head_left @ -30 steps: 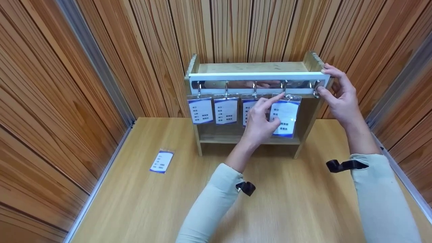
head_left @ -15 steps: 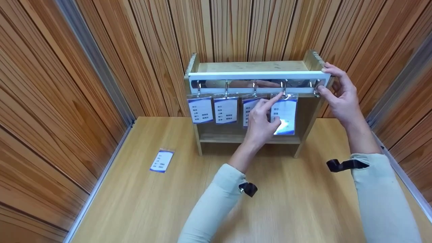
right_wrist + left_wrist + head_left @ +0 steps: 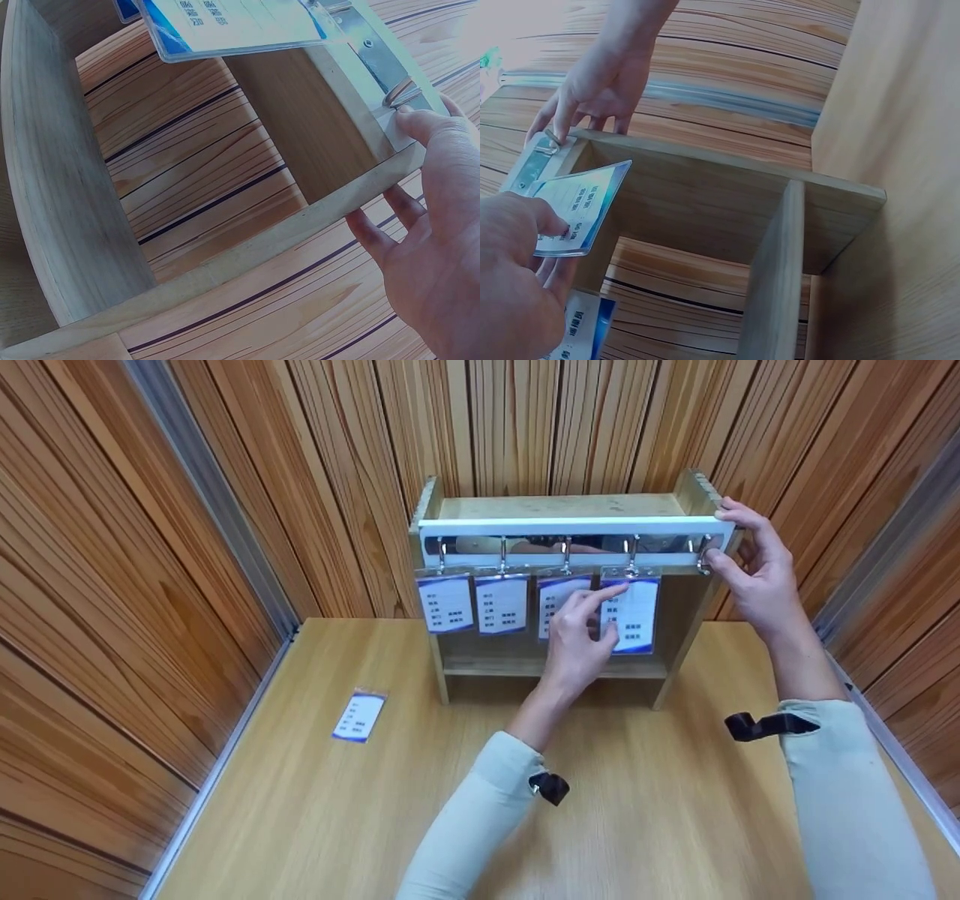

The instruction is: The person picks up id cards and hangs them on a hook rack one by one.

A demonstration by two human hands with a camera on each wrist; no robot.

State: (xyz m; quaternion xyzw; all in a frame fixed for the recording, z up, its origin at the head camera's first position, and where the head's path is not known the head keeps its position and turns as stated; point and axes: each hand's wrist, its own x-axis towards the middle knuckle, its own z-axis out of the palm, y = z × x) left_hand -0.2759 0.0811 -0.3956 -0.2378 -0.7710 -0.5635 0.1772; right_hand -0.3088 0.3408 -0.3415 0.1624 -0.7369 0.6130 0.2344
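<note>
In the head view my left hand (image 3: 581, 641) is at the fourth ID badge (image 3: 639, 619), which hangs below a hook (image 3: 634, 551) and tilts out from the rack. The index finger lies straight across the badge's upper part. In the left wrist view the thumb lies on the front of this badge (image 3: 581, 202), with other fingers under its edge. My right hand (image 3: 761, 574) holds the right end of the wooden rack (image 3: 686, 630), thumb beside the last hook (image 3: 401, 94) and fingers behind the side panel. That hook bears no badge.
Three more badges hang to the left, the leftmost badge (image 3: 446, 604) near the rack's end. Another badge (image 3: 360, 716) lies flat on the table (image 3: 285, 810). Wood-patterned walls (image 3: 517, 427) stand behind and at both sides.
My left index finger has come down from the hook onto the badge's upper part. The badge has swung back a little towards the rack. The right hand keeps its hold.
</note>
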